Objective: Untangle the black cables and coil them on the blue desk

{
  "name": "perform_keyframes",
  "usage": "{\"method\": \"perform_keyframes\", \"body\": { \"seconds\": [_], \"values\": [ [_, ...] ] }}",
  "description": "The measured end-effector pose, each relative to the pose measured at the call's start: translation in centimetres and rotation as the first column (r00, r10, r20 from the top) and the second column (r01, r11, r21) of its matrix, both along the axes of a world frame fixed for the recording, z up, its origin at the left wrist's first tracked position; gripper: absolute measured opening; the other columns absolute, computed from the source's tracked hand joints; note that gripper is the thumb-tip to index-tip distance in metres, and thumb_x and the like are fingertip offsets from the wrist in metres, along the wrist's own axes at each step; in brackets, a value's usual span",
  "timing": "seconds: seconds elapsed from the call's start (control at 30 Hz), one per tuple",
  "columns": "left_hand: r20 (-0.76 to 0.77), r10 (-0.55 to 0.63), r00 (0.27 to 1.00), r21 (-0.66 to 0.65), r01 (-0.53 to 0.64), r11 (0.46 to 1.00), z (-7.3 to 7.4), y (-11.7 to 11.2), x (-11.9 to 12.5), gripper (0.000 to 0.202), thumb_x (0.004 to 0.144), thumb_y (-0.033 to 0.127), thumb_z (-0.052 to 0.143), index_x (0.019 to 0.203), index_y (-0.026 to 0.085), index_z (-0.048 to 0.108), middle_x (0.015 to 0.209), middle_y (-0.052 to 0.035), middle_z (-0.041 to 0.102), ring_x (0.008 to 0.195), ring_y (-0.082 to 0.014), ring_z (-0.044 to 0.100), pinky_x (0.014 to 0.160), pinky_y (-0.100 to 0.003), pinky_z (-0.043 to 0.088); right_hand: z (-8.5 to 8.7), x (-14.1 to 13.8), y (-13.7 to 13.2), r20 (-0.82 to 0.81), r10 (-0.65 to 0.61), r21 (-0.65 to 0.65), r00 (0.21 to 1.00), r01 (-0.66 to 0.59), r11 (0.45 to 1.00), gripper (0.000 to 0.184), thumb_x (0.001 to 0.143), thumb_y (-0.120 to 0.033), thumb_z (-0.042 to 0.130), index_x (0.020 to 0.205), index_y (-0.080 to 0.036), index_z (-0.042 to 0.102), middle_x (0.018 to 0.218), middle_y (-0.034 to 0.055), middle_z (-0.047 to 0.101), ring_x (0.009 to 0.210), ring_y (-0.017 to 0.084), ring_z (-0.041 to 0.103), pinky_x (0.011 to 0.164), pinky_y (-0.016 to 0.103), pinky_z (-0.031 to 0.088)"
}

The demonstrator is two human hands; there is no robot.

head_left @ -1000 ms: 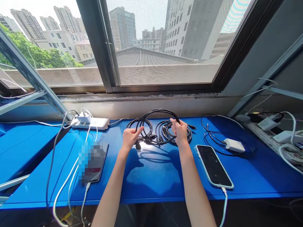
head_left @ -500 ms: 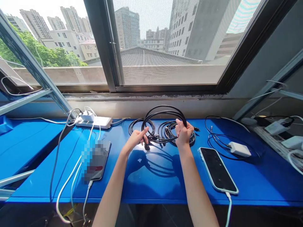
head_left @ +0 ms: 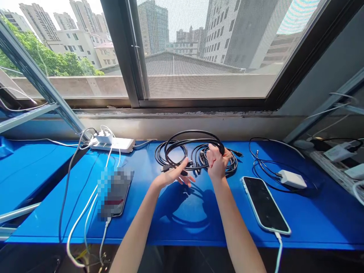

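Observation:
A coiled black cable is lifted above the blue table. My right hand is closed round the right side of this coil. My left hand reaches under the coil's lower left part with fingers stretched out, touching the cable near a plug end. Two more black cable coils lie flat behind my hands, one coil at the left and one coil at the right.
A phone on a white lead lies at the left, another phone at the right. A white power strip sits at the back left. A white charger with black wire lies further right. More chargers rest at the far right.
My left hand has let go of the coil's left side and moved right and down, with its fingers now spread. My right hand keeps its hold and the coil sits a little lower.

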State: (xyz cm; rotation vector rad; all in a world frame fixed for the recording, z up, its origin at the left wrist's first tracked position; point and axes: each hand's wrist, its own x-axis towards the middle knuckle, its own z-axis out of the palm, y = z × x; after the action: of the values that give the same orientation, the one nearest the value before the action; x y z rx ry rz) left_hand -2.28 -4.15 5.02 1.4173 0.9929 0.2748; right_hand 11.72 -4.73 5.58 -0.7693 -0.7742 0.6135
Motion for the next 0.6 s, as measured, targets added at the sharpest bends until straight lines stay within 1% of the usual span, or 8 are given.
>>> {"method": "perform_keyframes", "body": {
  "seconds": [0.07, 0.13, 0.23, 0.27, 0.33, 0.4, 0.5, 0.6],
  "values": [
    [0.019, -0.001, 1.0, -0.06, 0.002, 0.998, -0.3, -0.1, 0.2, 0.071, 0.09, 0.06, 0.022, 0.072, 0.012, 0.072, 0.065, -0.0108, 0.068, 0.066, -0.0196, 0.063, 0.065, -0.03, 0.049, 0.0, -0.1, -0.1, 0.005, 0.044, 0.027, 0.999, -0.044, 0.999, 0.052, 0.06, -0.032, 0.064, 0.035, -0.02, 0.019, 0.026, -0.0095, 0.022, 0.024, 0.001, 0.016, 0.03, 0.019, 0.011],
    [0.052, 0.056, 0.997, -0.078, -0.052, 0.996, -0.8, 0.0, 0.4, 0.064, 0.088, 0.061, 0.03, 0.073, 0.013, 0.071, 0.067, -0.011, 0.068, 0.061, -0.0193, 0.062, 0.06, -0.03, 0.049, 0.0, -0.2, -0.2, 0.007, 0.075, 0.055, 0.997, -0.075, 0.996, 0.057, 0.061, -0.036, 0.065, 0.035, -0.02, 0.018, 0.025, -0.0091, 0.021, 0.024, 0.001, 0.015, 0.031, 0.019, 0.01],
    [0.178, 0.191, 0.965, -0.006, -0.193, 0.981, -1.3, 0.1, 0.6, 0.05, 0.084, 0.057, 0.043, 0.068, 0.016, 0.068, 0.078, -0.0112, 0.069, 0.062, -0.0193, 0.063, 0.058, -0.03, 0.049, 0.1, -0.4, -0.3, 0.003, 0.11, 0.087, 0.994, -0.11, 0.99, 0.062, 0.061, -0.042, 0.069, 0.034, -0.019, 0.018, 0.025, -0.0089, 0.02, 0.025, 0.001, 0.016, 0.031, 0.019, 0.011],
    [0.224, 0.227, 0.948, 0.024, -0.238, 0.971, -1.4, 0.1, 0.6, 0.045, 0.083, 0.053, 0.046, 0.069, 0.017, 0.068, 0.084, -0.0107, 0.07, 0.066, -0.0193, 0.064, 0.06, -0.029, 0.05, 0.1, -0.5, -0.4, 0.0, 0.121, 0.092, 0.993, -0.12, 0.988, 0.063, 0.062, -0.043, 0.07, 0.034, -0.019, 0.019, 0.025, -0.0091, 0.02, 0.025, 0.001, 0.016, 0.031, 0.019, 0.011],
    [0.32, 0.277, 0.906, 0.059, -0.31, 0.949, -1.3, 0.1, 0.8, 0.033, 0.082, 0.046, 0.049, 0.077, 0.019, 0.067, 0.092, -0.0088, 0.07, 0.076, -0.0196, 0.066, 0.068, -0.028, 0.051, 0.1, -0.5, -0.4, -0.007, 0.143, 0.094, 0.99, -0.142, 0.985, 0.063, 0.062, -0.046, 0.071, 0.035, -0.019, 0.021, 0.025, -0.0099, 0.02, 0.025, 0.001, 0.015, 0.031, 0.018, 0.012],
    [0.429, 0.318, 0.845, 0.053, -0.376, 0.925, -0.9, 0.0, 1.0, 0.025, 0.079, 0.041, 0.052, 0.081, 0.021, 0.066, 0.091, -0.0069, 0.071, 0.083, -0.0207, 0.067, 0.073, -0.029, 0.052, 0.0, -0.5, -0.5, -0.012, 0.175, 0.086, 0.985, -0.173, 0.981, 0.062, 0.063, -0.049, 0.071, 0.036, -0.019, 0.024, 0.026, -0.0102, 0.02, 0.026, 0.001, 0.014, 0.031, 0.018, 0.012],
    [0.551, 0.385, 0.74, 0.022, -0.474, 0.88, -0.4, 0.0, 1.3, 0.023, 0.072, 0.042, 0.058, 0.074, 0.02, 0.064, 0.082, -0.0065, 0.071, 0.085, -0.023, 0.067, 0.074, -0.031, 0.052, 0.0, -0.7, -0.4, -0.015, 0.236, 0.058, 0.972, -0.234, 0.97, 0.062, 0.062, -0.053, 0.069, 0.034, -0.019, 0.026, 0.027, -0.0087, 0.022, 0.027, 0.002, 0.018, 0.032, 0.018, 0.015],
    [0.573, 0.439, 0.692, 0.009, -0.542, 0.841, -0.2, 0.0, 1.3, 0.029, 0.07, 0.049, 0.058, 0.071, 0.02, 0.061, 0.076, -0.0061, 0.07, 0.08, -0.0234, 0.067, 0.072, -0.031, 0.052, 0.1, -1.2, -0.1, -0.031, 0.281, 0.018, 0.959, -0.281, 0.96, 0.064, 0.064, -0.053, 0.066, 0.034, -0.019, 0.02, 0.028, -0.0079, 0.021, 0.028, 0.002, 0.02, 0.033, 0.018, 0.02]
  ]
}}
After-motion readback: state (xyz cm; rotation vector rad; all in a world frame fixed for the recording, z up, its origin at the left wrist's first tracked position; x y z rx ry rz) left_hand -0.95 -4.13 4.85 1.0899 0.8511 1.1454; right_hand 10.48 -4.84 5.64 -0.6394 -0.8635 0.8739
